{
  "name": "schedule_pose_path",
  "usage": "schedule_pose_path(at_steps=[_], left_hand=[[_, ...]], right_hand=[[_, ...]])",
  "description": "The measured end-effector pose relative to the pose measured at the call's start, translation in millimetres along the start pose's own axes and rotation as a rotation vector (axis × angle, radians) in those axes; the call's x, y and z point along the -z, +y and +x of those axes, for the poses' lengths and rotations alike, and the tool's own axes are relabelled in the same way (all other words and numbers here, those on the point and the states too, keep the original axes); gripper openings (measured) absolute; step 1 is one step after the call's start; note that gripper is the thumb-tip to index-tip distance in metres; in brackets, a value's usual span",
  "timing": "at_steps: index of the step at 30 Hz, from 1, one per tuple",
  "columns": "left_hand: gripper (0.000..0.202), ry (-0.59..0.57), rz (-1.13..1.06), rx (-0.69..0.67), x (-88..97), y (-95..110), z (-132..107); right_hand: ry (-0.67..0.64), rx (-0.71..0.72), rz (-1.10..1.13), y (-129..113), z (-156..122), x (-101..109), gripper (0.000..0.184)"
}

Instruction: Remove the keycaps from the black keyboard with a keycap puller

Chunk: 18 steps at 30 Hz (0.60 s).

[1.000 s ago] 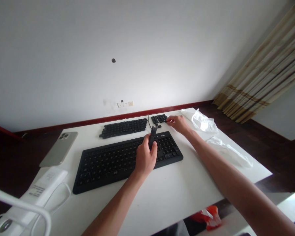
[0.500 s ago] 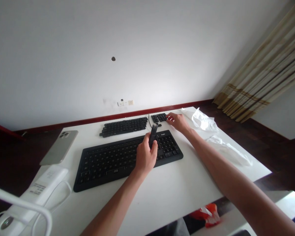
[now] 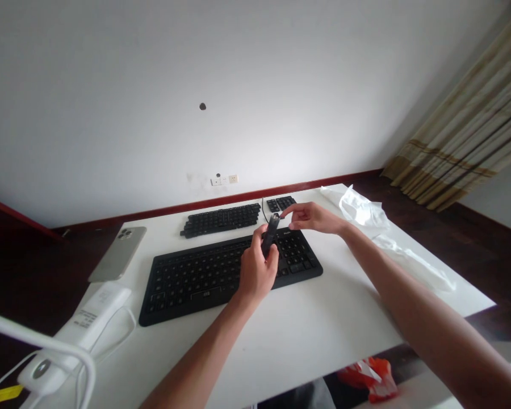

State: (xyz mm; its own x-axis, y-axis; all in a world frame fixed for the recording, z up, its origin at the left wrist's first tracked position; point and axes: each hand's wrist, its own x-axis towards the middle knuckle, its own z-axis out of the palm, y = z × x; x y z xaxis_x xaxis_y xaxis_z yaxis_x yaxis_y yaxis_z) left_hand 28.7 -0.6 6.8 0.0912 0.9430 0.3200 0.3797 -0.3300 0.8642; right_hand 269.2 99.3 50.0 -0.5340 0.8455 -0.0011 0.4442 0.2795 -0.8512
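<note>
My left hand (image 3: 258,264) is wrapped round a black stick-shaped tool (image 3: 271,236), held tilted upright over the right part of a black keyboard (image 3: 183,284). The tool's exact kind does not show. Just right of its top end is my right hand (image 3: 310,217), its index finger stretched toward the tip and its thumb apart. Whether that finger touches the tool or a small dark piece there, I cannot tell. Behind the keyboard lie a wide block of black keycaps (image 3: 221,220) in rows and a smaller block of black keycaps (image 3: 281,203).
A phone (image 3: 118,253) lies face down at the left, near a white power strip (image 3: 79,329) with a cable. Crumpled white plastic wrapping (image 3: 361,210) is on the right of the white table (image 3: 298,329). Behind stands a wall (image 3: 255,102); a red bag (image 3: 370,378) is below.
My right hand has moved from the smaller keycap block toward me and left, to the tip of the black tool. My left hand keeps its hold. The view has shifted slightly.
</note>
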Motion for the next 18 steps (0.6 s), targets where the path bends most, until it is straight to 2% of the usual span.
schedule_pose_path(at_steps=[2,4,7,9,11,14,18], left_hand=[[0.05,0.0,0.006,-0.031,-0.5,1,0],[0.052,-0.006,0.004,-0.055,-0.6,3,-1],[0.052,-0.024,-0.005,-0.075,0.9,7,-2],[0.051,-0.051,0.004,-0.085,2.9,10,-2],[0.051,-0.091,0.056,-0.075,5.1,12,-2],[0.044,-0.142,0.195,-0.048,7.1,12,-3],[0.024,-0.245,0.357,-0.078,6.0,15,-7]], right_hand=[[-0.171,0.032,0.179,-13,-2,-12,0.059],[-0.272,0.073,0.319,-24,-2,-29,0.057],[-0.249,0.16,0.417,-37,-1,-51,0.043],[-0.211,0.191,0.405,-43,-2,-53,0.038],[-0.176,0.199,0.376,-43,-4,-43,0.035],[-0.107,0.18,0.396,-29,-10,-12,0.032],[-0.14,0.104,0.404,-5,-19,26,0.031]])
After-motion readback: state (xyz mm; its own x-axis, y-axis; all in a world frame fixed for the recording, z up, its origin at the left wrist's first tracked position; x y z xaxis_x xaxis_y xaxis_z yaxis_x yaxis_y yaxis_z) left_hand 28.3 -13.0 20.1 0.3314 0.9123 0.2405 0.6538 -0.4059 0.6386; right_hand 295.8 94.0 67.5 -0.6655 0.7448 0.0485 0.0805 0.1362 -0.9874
